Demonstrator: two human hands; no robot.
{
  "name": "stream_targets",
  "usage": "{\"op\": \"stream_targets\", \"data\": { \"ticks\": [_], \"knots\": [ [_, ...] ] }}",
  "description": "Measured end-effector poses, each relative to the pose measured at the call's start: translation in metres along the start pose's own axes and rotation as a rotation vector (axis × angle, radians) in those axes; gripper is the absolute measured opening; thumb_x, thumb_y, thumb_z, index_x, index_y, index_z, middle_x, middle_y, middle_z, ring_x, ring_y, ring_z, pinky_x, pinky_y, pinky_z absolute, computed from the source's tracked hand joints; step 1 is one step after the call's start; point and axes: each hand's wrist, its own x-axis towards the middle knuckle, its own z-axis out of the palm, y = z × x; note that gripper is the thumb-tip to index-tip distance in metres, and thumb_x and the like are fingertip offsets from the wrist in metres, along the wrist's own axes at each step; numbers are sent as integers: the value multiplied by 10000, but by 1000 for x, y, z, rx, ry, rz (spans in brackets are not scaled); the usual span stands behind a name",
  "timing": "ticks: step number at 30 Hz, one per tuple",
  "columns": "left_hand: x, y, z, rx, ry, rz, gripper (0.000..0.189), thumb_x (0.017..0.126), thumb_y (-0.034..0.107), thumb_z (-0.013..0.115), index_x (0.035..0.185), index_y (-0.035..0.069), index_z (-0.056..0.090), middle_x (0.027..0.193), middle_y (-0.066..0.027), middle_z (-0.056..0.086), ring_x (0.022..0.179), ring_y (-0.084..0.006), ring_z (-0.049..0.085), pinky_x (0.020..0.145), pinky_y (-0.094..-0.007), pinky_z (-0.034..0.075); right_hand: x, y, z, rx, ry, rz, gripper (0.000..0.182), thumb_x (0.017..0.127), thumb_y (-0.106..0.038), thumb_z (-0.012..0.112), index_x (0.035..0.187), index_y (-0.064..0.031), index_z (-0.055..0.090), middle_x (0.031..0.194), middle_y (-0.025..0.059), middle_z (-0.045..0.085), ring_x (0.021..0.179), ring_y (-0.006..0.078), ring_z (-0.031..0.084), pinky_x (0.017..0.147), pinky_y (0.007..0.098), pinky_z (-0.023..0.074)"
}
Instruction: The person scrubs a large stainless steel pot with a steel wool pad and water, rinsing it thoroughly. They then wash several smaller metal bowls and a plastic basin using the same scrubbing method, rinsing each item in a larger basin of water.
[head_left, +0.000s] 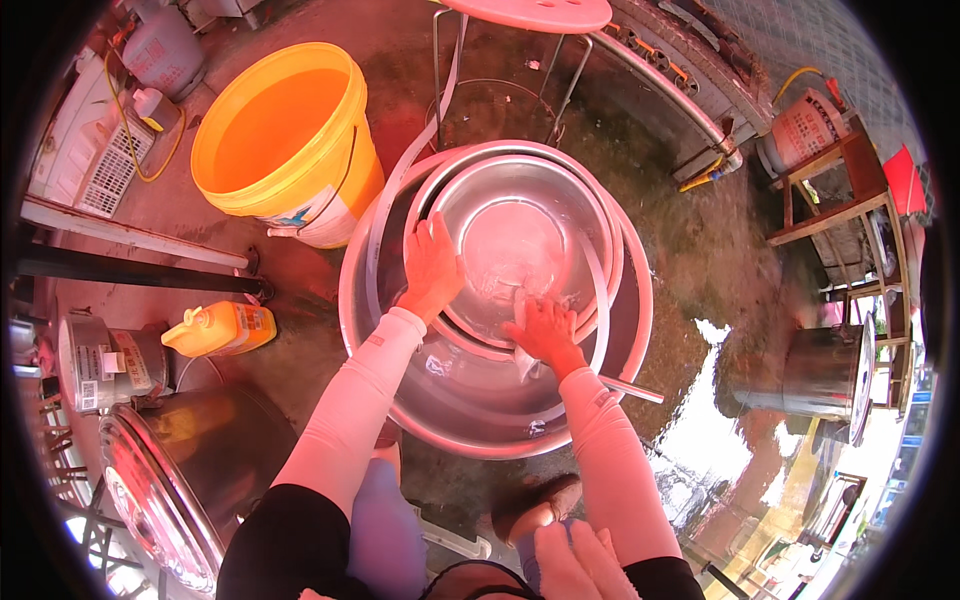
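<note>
A round metal basin (559, 184) holds some water and rests inside nested bowls within a larger metal tub (450, 397). My left hand (433, 266) lies on the basin's left rim, its fingers spread over the wall. At the lower right rim, my right hand (546, 330) presses on a wet, pale cloth (526, 367), which hangs partly over the rim. A pale flat hose (600, 300) runs over the basin's right side. Another stretch of hose (386, 202) loops down the tub's left side. Near the right forearm, a metal rod (632, 388) sticks out past the tub's rim.
A yellow bucket (360, 165) stands behind left, beside a pink stool (532, 11). At left are a yellow jug (244, 328) and a large lidded metal pot (225, 442). A metal pipe (667, 90) crosses behind right. The floor at right is wet; a metal drum (810, 371) stands there.
</note>
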Motion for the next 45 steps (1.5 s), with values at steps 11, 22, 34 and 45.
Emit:
{"op": "stream_targets", "data": {
  "ticks": [11, 22, 34, 45],
  "knots": [
    [4, -38, 8, -148, -239, -322, 532, 732, 220, 731, 1182, 53, 500, 1014, -150, 613, 974, -328, 613, 836, -429, 502, 33, 59, 17, 245, 372, -27, 259, 826, -213, 632, 1030, -55, 661, 908, 222, 658, 876, 391, 666, 759, 463, 520],
    [-11, -12, -44, -457, -98, -238, 257, 693, 224, 661, 828, 90, 488, 679, -84, 575, 672, -300, 605, 642, -427, 456, 7, 62, -16, 1335, 390, 40, 261, 944, -148, 589, 1165, -19, 639, 950, 20, 669, 851, 101, 623, 718, 275, 517],
    [-31, 58, -79, -767, 179, 32, 193, 678, 24, 581, 690, 48, 390, 574, -105, 365, 516, -259, 411, 487, -385, 326, -77, 61, -22, 278, 625, -74, 194, 862, -83, 576, 1043, -53, 640, 980, 119, 657, 912, 344, 629, 788, 404, 487],
    [-43, 54, -150, -740, 540, 344, 271, 687, -118, 548, 661, 48, 335, 570, -36, 299, 500, -124, 295, 461, -275, 250, -58, 105, 11, 285, 700, -24, 194, 854, -107, 564, 1007, -143, 677, 903, 105, 688, 842, 292, 658, 728, 422, 447]
  ]
}}
